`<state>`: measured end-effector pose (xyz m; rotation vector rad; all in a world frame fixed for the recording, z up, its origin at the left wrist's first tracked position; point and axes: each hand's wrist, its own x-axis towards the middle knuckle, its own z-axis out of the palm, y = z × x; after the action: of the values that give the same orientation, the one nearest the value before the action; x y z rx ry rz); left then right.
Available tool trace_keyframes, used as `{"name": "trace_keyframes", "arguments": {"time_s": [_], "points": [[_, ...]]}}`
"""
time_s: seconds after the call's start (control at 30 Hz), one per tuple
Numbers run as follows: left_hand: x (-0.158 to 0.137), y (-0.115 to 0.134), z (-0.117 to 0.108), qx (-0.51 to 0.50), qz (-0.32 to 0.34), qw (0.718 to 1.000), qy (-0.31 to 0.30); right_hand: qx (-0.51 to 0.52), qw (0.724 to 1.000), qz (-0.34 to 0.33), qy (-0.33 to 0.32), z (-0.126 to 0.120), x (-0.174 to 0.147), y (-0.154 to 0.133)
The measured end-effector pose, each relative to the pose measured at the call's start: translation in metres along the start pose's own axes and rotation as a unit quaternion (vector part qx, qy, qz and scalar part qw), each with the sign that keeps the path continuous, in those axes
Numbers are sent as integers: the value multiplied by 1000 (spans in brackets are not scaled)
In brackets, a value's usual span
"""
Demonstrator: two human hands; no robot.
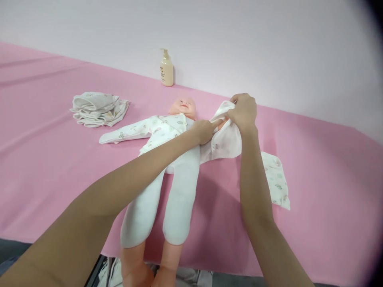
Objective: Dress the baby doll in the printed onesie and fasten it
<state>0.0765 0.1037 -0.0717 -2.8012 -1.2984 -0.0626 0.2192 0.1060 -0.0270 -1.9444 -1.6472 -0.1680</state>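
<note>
A baby doll (pixel 184 195) lies on its back on the pink cover, its legs toward me, in white pants. A white printed baby top (pixel 167 128) covers its chest and the arm on the left; the other side of the top (pixel 228 142) is spread out to the right. My right hand (pixel 244 111) pinches the upper edge of this spread cloth. Across the doll's body, my left hand (pixel 205 131) is closed around the doll's arm, with a finger reaching into the cloth opening. Some orange-pink doll skin (pixel 223 123) shows there; the left fingertips are partly hidden.
A folded stack of printed cloths (pixel 97 109) lies at the left. Against the wall stands a cream pump bottle (pixel 166 69). A folded printed cloth (pixel 275 181) is beside my right forearm. Below the front edge of the pink cover (pixel 221 239) are more white cloths (pixel 191 277).
</note>
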Motion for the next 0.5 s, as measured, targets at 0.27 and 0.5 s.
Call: {"name": "trace_keyframes", "arguments": {"time_s": [0.27,0.5], "points": [[7,-6,8,-98,23,995,13,-21,993,-15,-114,-8,-8,-17],[20,-29,3,-480,-28,875,-55,-20,973,-89,-210,-30,-28,-43]]}}
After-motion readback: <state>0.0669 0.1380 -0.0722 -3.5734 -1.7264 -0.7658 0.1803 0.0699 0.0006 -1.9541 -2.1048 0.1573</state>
